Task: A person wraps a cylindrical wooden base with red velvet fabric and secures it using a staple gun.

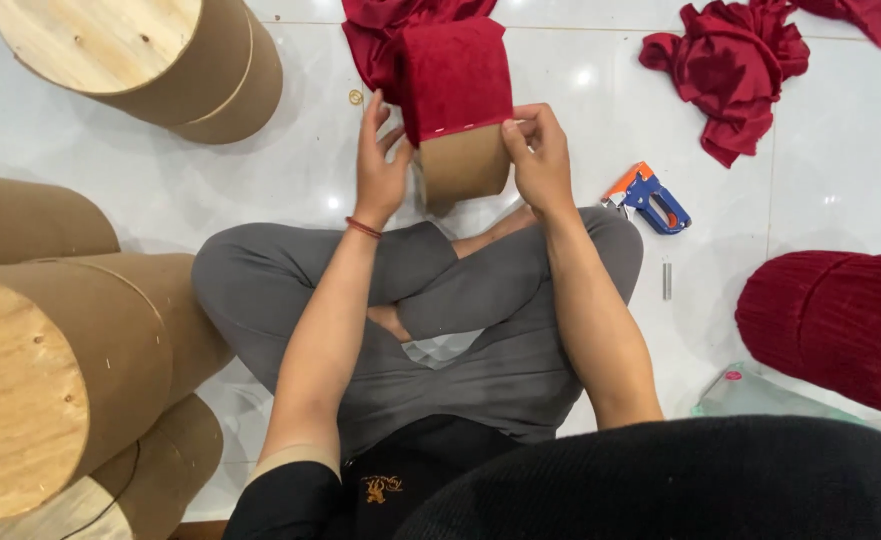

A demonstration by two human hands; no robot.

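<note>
Sitting cross-legged on a white tiled floor (260,190), a person in grey trousers (430,330) holds a small cardboard drum (463,165) upright-tilted above the knees, at about twelve o'clock from the lap. Dark red velvet fabric (455,75) is wrapped over the drum's far part, its lower edge running across the cardboard between both hands. On the drum's nine o'clock side, the left hand (380,165) is curled part-closed, thumb and fingers pinching the fabric edge against the cardboard. At three o'clock of the drum, the right hand (538,150) is likewise closed in a pinch on the fabric's hem. A blue and orange staple gun (648,198) lies on the floor just beside the right knee, at two o'clock. Crumpled red cloth (730,65) sits farther off at one o'clock. Large bare cardboard cylinders with plywood ends (70,380) are stacked at eight o'clock, another (150,60) at eleven. A finished red-covered cylinder (840,325) rests at four o'clock.
</note>
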